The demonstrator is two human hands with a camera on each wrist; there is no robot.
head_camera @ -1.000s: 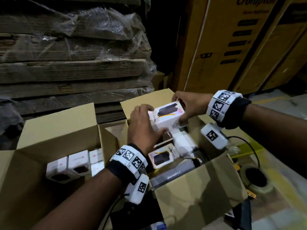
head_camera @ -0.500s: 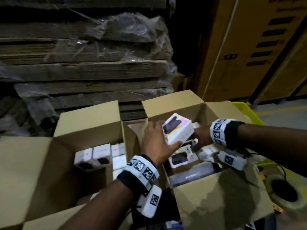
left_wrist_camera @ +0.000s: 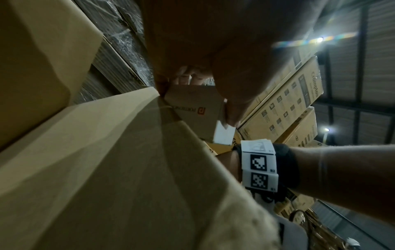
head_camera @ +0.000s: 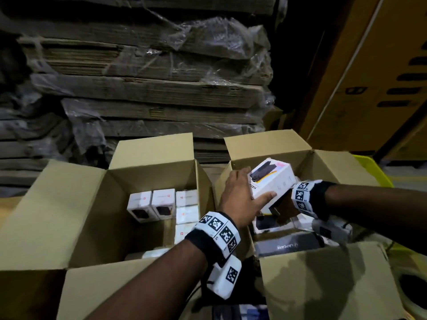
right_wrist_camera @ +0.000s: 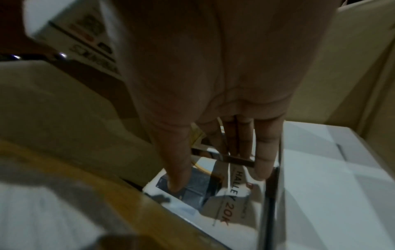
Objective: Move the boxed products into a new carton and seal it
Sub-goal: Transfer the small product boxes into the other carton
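Two open brown cartons stand side by side. The left carton (head_camera: 152, 148) holds several white boxed products (head_camera: 161, 202) in rows. Over the right carton (head_camera: 265, 146) my left hand (head_camera: 254, 184) grips a white boxed product (head_camera: 270, 179) with a dark device pictured on it, thumb under its near edge. The left wrist view shows the same box (left_wrist_camera: 196, 108) between thumb and fingers (left_wrist_camera: 188, 76). My right wrist (head_camera: 302, 197) dips into the right carton, the hand hidden below the held box. There my right hand (right_wrist_camera: 218, 169) pinches a box marked HALLEY 20K (right_wrist_camera: 235, 194) between thumb and fingers.
Plastic-wrapped stacks of flat cardboard (head_camera: 150, 88) rise right behind both cartons. Tall printed cartons (head_camera: 369, 77) stand at the back right. A dark flat box (head_camera: 288, 247) lies in the right carton's near side. A yellow crate edge (head_camera: 374, 172) and a tape roll (head_camera: 413, 292) are at the right.
My right hand let go of the lifted box and went down into the right carton. My left hand now holds that box alone, a little further left.
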